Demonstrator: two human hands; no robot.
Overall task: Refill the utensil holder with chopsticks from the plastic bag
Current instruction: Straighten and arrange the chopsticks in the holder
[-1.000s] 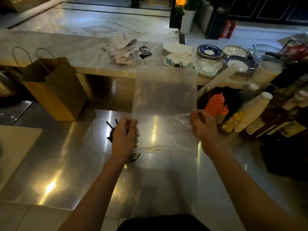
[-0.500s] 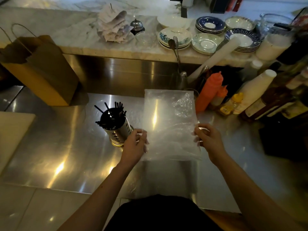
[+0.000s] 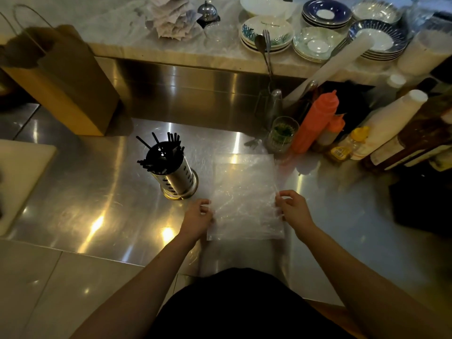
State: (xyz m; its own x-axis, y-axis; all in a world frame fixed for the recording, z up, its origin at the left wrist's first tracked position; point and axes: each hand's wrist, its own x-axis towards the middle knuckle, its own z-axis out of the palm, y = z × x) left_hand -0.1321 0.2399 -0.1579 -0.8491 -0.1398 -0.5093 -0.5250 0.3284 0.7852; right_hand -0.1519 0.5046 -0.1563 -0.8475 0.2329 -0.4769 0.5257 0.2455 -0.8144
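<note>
Both hands [image 3: 197, 217] [image 3: 292, 209] apparently pinch plastic bag [image 3: 244, 192] beside utensil holder [image 3: 175, 171].

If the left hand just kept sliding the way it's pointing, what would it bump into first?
Probably the metal utensil holder: the left hand points up and away along the steel counter, and the holder's base stands just beyond its fingers. Depth is unclear; it might slip past.

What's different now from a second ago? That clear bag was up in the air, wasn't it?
Yes. The plastic bag has come down from upright in the air to lie flat on the steel counter, empty. The left hand and right hand still hold its side edges. The utensil holder, full of black chopsticks, stayed where it stood.
</note>
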